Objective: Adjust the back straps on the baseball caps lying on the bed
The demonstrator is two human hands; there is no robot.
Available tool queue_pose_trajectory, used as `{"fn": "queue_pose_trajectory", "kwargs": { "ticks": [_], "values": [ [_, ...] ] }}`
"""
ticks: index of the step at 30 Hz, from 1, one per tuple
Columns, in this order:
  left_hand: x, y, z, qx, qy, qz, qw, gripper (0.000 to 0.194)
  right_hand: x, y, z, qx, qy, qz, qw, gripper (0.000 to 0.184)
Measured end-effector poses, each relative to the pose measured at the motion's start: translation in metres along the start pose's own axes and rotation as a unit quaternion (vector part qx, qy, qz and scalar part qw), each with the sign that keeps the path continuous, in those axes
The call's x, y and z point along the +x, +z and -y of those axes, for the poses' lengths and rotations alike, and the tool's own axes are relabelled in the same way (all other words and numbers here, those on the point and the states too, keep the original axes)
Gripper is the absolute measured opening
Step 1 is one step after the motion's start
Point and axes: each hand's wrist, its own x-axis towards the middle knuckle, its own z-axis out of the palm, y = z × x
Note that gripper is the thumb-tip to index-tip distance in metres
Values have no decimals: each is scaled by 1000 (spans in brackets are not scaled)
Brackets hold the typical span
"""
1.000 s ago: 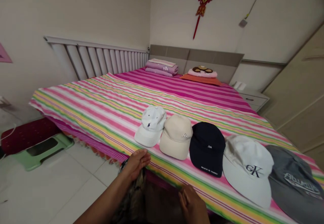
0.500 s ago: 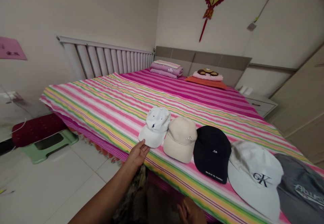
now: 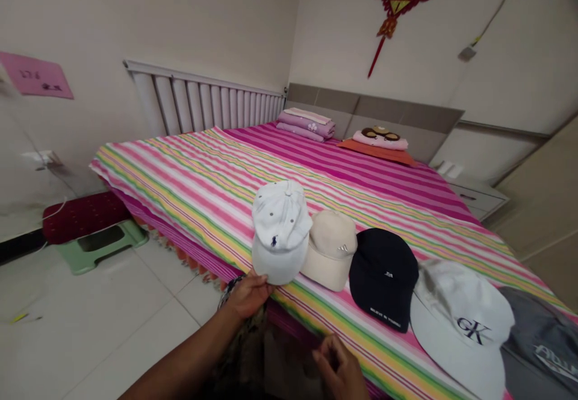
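My left hand [image 3: 250,293] pinches the brim of a white baseball cap [image 3: 280,225] with a small dark horse-rider logo. The cap is raised and tilted over the bed's front edge, overlapping a beige cap [image 3: 330,249] beside it. To the right a black cap [image 3: 383,279], a white cap with GK-like letters [image 3: 465,328] and a dark grey cap [image 3: 542,346] lie in a row on the striped bedspread. Low at the bed's edge, my right hand [image 3: 339,367] has curled fingers with a gap inside and nothing visible in it.
The bed [image 3: 180,171] fills the middle, with folded purple bedding [image 3: 307,126] and a pink folded item [image 3: 383,140] near the headboard [image 3: 343,108]. A green stool [image 3: 99,246] and a dark red roll [image 3: 83,216] are on the left floor. A white radiator [image 3: 203,96] lines the wall.
My left hand has lifted the white cap off the bedspread and brought it closer. My right hand has risen slightly. The whole view has shifted a little to the left.
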Motion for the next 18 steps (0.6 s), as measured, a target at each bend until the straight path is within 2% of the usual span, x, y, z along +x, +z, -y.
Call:
{"fn": "queue_pose_trajectory", "kwargs": {
  "ticks": [2, 4, 6, 8, 10, 12, 14, 15, 16, 17, 18],
  "values": [
    [-10, -8, 9, 20, -34, 27, 999, 52, 16, -13, 18, 109, 18, 1, 994, 37],
    [-18, -14, 18, 44, -64, 54, 995, 44, 32, -24, 35, 225, 34, -11, 974, 48],
    [-24, -17, 26, 75, -94, 83, 989, 38, 46, -32, 52, 312, 21, -32, 949, 56],
    [-30, -18, 33, 105, -119, 105, 982, 37, 55, -33, 66, 367, -5, -30, 930, 60],
    [-34, -17, 37, 125, -133, 120, 976, 37, 60, -33, 74, 384, -16, -28, 923, 61],
    [-35, -16, 37, 130, -142, 130, 973, 37, 62, -39, 71, 348, -10, -81, 934, 60],
    [-31, -17, 33, 127, -144, 126, 973, 38, 62, -60, 56, 251, 0, -205, 946, 61],
    [-28, -18, 29, 123, -138, 113, 976, 39, 61, -79, 45, 180, 8, -285, 941, 63],
    [-25, -19, 26, 117, -130, 96, 980, 39, 58, -103, 32, 100, 18, -354, 930, 67],
    [-21, -20, 22, 109, -121, 77, 984, 38, 54, -131, 17, 10, 42, -429, 902, 69],
    [-17, -21, 18, 101, -112, 60, 987, 37, 48, -161, 3, -89, 72, -477, 871, 70]
  ]
}}
